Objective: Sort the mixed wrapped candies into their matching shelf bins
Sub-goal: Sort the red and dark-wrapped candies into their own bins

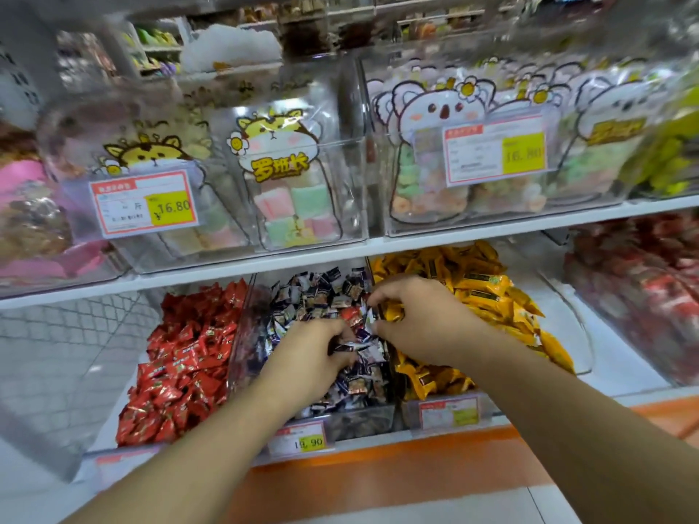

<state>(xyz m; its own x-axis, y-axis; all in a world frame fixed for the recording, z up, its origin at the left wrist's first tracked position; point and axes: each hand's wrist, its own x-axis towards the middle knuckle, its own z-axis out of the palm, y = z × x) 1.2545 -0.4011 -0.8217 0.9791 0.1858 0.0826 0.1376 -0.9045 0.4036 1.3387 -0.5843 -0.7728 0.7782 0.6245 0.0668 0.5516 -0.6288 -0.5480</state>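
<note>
**Lower shelf, candy bins: both hands in the middle bin**

Item 1. Middle bin (242, 334), clear plastic, lower shelf: filled with dark blue and white wrapped candies (321, 289). One red wrapped candy (351, 315) lies among them, towards the far right of the heap, just beyond the hands.

Item 2. Left hand (306, 357): reaches into the middle bin from the near side, fingers curled down into the heap and closed round a few of the dark blue and white candies.

Item 3. Right hand (412, 315): hangs over the divider between the middle bin and the bin to its right. Fingers bent, thumb and fingertips drawn together at the right edge of the blue heap; whether they pinch a wrapper cannot be told, as the tips are blurred against the candies.

Item 4. Left bin: red wrapped candies (181, 364), piled high, just beside the middle bin.

Item 5. Right bin: yellow-orange wrapped candies (480, 281), partly under the right forearm.

Item 6. Price tag (300, 440) on the near front of the middle bin, yellow patch with digits. A second price label (450, 412) fronts the yellow bin.

Item 7. Upper shelf, far side: clear tubs holding cartoon tiger bags (280, 175) of pastel cubes on the left and koala bags (431, 145) on the right, each tub with a red-bordered tag

Item 8. Far right, lower shelf: blurred red packets (643, 289)
</note>
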